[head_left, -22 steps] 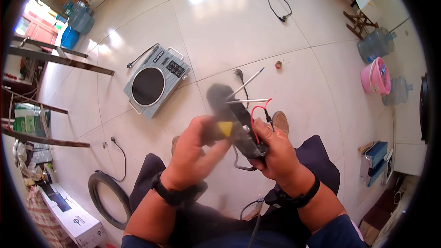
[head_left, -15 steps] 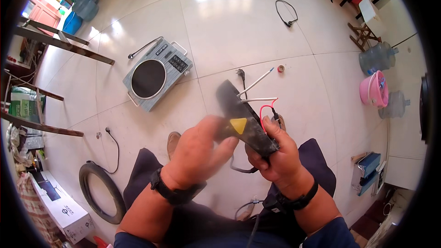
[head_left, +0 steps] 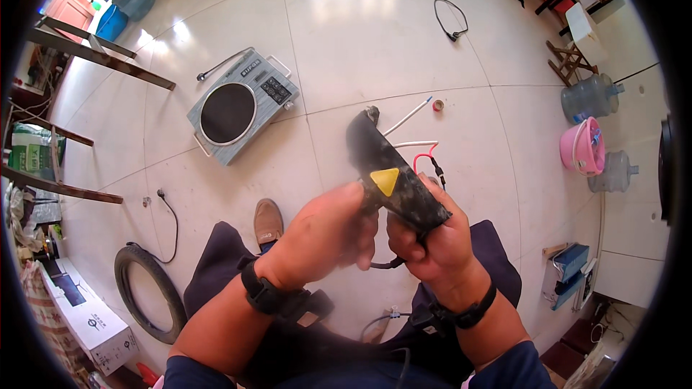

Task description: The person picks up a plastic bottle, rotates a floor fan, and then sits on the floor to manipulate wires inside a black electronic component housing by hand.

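"One sure grip: right hand [head_left: 443,245], closed round the lower end of a long, black, plastic-looking casing [head_left: 409,193], thumb along its right edge."

"And the left hand [head_left: 328,227]?"

"Fingers curled by the casing's left edge, blurred. Cannot tell whether they grip."

"Fix the place. Landmark: grey rectangular hotplate with a round black top [head_left: 254,101]."

"Casing is right of the hotplate and nearer the person, held slantwise above the floor, upper end toward the hotplate's side. Flat yellow triangle [head_left: 386,181] on its upward face."

"Edges?"

"Upper end free of both hands. Two straight white wires [head_left: 408,117] jut past the right edge, away from the hotplate. Thin red wire [head_left: 417,159] bends near the right thumb."

"Room about it?"

"Pale, glossy tiled floor [head_left: 328,148] shows from the hotplate's right edge across to the casing. Small reddish ring-shaped roll [head_left: 437,105] lies right of the hotplate. Black looped cord with a plug [head_left: 453,35]: right of the hotplate and farther off. Dark, round, rubber-looking tyre [head_left: 122,284]: left of the hotplate and nearer, well apart from both hands. Pink round bucket [head_left: 591,145]: far right of the hotplate."
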`<state>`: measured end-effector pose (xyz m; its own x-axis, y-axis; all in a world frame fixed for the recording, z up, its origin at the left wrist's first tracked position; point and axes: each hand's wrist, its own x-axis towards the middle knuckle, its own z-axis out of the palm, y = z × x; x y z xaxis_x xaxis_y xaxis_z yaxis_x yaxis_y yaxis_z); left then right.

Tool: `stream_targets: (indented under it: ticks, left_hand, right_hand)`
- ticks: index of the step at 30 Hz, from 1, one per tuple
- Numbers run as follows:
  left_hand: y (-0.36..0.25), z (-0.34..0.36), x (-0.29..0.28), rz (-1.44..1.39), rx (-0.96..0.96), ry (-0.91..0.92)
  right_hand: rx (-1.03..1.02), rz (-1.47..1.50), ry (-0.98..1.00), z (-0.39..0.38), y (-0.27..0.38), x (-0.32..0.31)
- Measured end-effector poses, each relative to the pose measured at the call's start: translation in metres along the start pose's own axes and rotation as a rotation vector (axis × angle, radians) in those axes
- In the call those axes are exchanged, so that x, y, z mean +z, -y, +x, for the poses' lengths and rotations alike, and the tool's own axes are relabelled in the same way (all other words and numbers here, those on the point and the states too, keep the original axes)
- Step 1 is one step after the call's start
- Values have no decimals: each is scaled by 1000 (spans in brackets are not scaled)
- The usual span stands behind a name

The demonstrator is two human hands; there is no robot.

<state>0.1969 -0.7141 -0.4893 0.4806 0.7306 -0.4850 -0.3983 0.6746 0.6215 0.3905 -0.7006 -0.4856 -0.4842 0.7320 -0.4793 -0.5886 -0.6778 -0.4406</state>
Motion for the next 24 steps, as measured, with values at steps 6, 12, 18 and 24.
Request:
stream_targets:
  ticks: [6,12,18,24]
  left_hand:
    - [0,-4,-2,378,240,-72]
    - [8,2,-9,754,574,-191]
    - [2,3,-5,1138,925,-325]
    - [4,-1,-8,1093,817,-329]
  right_hand:
    - [21,-21,-119,2,2,5]
    - [47,-38,-126,2,1,5]
    - [85,45,-165,4,-2,2]
    - [11,-68,-127,2,-3,5]
